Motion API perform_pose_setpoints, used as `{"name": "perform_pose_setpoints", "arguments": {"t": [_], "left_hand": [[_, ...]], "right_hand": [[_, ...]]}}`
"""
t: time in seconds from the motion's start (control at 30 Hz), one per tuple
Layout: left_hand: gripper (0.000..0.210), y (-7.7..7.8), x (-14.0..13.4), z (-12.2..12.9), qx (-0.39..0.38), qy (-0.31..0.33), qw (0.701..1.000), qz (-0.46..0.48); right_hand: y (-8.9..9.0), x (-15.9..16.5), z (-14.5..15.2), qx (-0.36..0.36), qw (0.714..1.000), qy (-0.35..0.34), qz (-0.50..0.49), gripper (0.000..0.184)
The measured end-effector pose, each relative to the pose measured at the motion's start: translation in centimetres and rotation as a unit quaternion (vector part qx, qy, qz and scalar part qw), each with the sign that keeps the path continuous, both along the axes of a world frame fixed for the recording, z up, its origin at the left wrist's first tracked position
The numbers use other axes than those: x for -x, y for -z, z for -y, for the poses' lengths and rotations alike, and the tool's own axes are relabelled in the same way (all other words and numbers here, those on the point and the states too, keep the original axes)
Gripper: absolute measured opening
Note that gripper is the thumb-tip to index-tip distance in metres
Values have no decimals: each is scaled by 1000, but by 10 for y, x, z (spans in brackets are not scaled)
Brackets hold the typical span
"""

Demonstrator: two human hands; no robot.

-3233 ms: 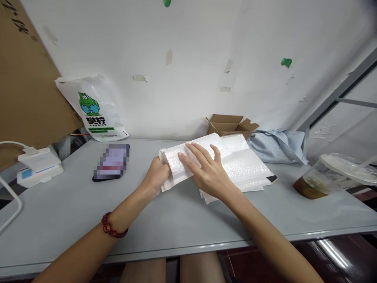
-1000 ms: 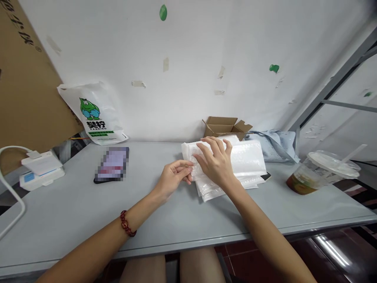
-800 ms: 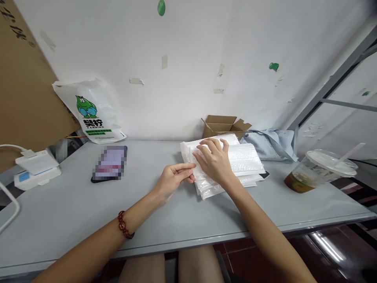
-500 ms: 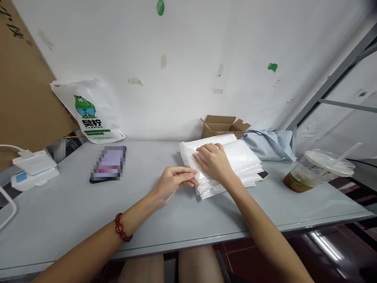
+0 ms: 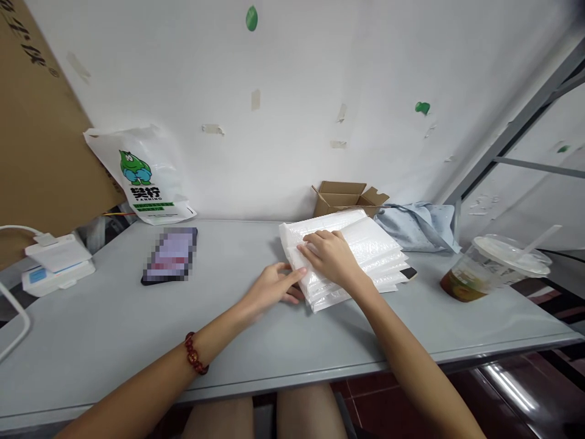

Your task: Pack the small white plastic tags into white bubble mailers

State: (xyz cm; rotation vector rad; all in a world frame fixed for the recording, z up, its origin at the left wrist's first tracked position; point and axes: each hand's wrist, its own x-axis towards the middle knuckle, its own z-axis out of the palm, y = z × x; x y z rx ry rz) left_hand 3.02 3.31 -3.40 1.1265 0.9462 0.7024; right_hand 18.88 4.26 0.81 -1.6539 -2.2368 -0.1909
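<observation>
A fanned stack of white bubble mailers [image 5: 379, 244] lies on the grey table. My right hand [image 5: 331, 256] rests flat on top of the stack, fingers lightly bent and a little apart. At the stack's left edge is my left hand [image 5: 274, 286], with a red bead bracelet [image 5: 195, 353] on its wrist. The left thumb lies over the edge of the mailers and the index fingertip is hidden beneath it. The other left fingers are spread, close beside the edge.
An open cardboard box [image 5: 340, 195] and a light blue cloth bag [image 5: 415, 225] stand behind the stack. A drink cup with a straw [image 5: 475, 274] is at the right. At the left are a phone [image 5: 171, 256], a white printed bag [image 5: 141, 177] and a white device [image 5: 59, 256].
My left thumb has come over the mailers' edge and the fingers have spread from a closer pinch. My right hand stays on the stack. The view has shifted slightly.
</observation>
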Motion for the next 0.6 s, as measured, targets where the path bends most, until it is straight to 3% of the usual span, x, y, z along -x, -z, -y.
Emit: {"name": "perform_pose_setpoints", "arguments": {"t": [0.1,0.17,0.4,0.6], "left_hand": [[38,2,-9,1,55,79,994,42],[34,4,-15,1,77,97,990,71],[21,9,-23,2,86,45,991,88],[20,9,-22,2,59,-7,996,61]], "right_hand": [[0,1,1,38,998,17,-51,24],[1,2,0,52,995,40,-72,24],[4,11,-1,16,990,96,-97,23],[10,26,9,-7,996,62,-70,21]]}}
